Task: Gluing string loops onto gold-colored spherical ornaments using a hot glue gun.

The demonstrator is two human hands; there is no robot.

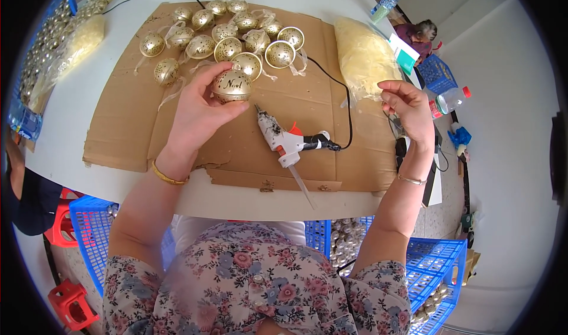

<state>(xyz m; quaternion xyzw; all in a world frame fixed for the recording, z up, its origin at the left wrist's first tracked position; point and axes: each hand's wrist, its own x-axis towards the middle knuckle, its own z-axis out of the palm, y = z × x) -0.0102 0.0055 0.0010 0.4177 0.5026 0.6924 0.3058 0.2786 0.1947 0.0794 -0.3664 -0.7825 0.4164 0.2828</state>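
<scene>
My left hand [200, 107] grips a round gold bell ornament [231, 86] with dark lettering and small cut-out holes, its cap pointing up. Over at the right, my right hand [409, 107] is pinched closed beside a clear bag of cream ribbon pieces [365, 54]; whatever its fingertips hold is too small to make out. Between the hands, a white glue gun [284, 138] with a red trigger lies on the cardboard sheet [361, 157], a glue stick [302, 187] poking out of its rear. Beyond my left hand sit several similar gold ornaments [226, 50], some with pale ribbon loops.
A black cord [348, 110] curves from the glue gun across the cardboard. Plastic bottles [449, 102] stand by the right edge. Blue crates [435, 270] holding ornaments are below the white table [65, 139]. Red stools [72, 304] and another person [417, 38] are around it.
</scene>
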